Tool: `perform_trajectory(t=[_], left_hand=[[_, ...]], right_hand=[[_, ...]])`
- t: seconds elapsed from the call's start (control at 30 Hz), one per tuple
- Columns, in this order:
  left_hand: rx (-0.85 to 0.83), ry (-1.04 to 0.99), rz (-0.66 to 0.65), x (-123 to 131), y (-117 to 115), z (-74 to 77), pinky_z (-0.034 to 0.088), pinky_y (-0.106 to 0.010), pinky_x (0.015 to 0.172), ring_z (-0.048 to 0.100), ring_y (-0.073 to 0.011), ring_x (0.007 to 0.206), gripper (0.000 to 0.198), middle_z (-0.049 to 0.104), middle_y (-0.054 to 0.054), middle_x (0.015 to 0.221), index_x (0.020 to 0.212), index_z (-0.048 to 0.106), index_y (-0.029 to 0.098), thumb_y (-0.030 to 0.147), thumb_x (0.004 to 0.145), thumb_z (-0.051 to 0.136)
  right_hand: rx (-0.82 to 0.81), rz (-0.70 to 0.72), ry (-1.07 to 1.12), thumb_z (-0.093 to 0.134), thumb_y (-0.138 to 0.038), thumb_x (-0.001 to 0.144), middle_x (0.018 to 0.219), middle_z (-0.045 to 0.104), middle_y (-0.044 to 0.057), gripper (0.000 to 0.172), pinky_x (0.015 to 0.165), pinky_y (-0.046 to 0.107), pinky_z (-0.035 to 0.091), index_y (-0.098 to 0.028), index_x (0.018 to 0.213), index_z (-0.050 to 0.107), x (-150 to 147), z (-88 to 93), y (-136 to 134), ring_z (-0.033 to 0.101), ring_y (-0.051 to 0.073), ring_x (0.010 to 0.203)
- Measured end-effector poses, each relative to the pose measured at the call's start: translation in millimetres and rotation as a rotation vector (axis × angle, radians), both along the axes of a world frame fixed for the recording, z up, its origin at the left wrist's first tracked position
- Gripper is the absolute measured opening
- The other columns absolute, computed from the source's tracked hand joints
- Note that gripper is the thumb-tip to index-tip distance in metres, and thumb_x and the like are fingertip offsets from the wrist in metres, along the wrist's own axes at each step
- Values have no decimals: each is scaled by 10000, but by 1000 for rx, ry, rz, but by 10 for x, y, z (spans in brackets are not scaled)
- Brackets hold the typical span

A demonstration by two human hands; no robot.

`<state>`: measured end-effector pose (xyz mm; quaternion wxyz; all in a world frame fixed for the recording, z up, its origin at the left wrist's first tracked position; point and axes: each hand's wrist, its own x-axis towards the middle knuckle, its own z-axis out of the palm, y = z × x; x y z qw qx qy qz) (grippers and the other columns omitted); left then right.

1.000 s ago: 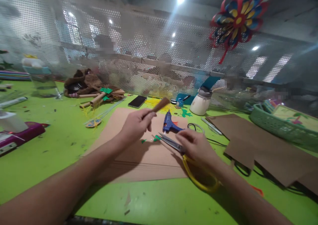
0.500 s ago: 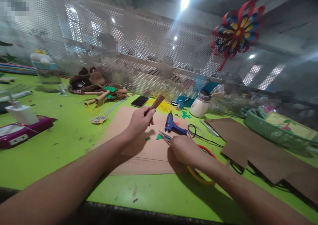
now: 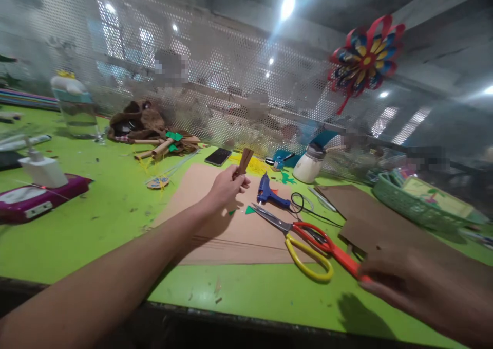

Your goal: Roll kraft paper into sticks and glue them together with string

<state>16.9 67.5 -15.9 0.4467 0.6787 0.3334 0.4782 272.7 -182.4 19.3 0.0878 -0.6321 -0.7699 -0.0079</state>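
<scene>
My left hand (image 3: 227,187) is closed round a small bundle of brown paper strips (image 3: 245,161) that stick up above the brown paper sheets (image 3: 215,225). At the lower right my right hand (image 3: 408,277), blurred, grips the end of a flat red-orange tool (image 3: 346,262). The tool's dark front end lies by the scissors' red handle, and its exact kind cannot be made out. Large scissors (image 3: 275,220) with one red and one yellow handle lie partly on the paper, blades almost closed. Close to their tips are a green paper triangle (image 3: 250,210) and a blue glue gun (image 3: 271,195).
Behind lie a phone (image 3: 217,157), yellow shreds (image 3: 252,166) and a white jar (image 3: 308,166). Brown cardboard (image 3: 370,225) and a green basket (image 3: 419,205) are at the right. A purple power strip (image 3: 42,200) and a glass jar (image 3: 77,112) stand left.
My right hand has moved off the scissors' blades to the lower right and now holds the red-orange tool. My left hand keeps the paper bundle, now turned more upright. The view has shifted slightly.
</scene>
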Motion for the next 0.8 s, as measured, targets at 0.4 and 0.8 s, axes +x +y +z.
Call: perform_trajectory(t=[0.4,0.8], left_hand=[[13,7,123,-84,106,-33,462,-220,540,573,-116,604,73,601,-25,691,819,506,155,224,829,483],[4,400,-51,-117,136,-10,337,-208,479,500,-121,524,110,547,26,563,716,549,161,110,620,539]], right_hand=[[8,486,-424,540,-171,798,722,668,135,176,715,365,381,-131,683,668,-1274,-434,1936,547,227,687],[140,168,107,515,-127,778,784,681,66,155,659,255,429,-148,784,669,-1007,-387,1936,599,167,721]])
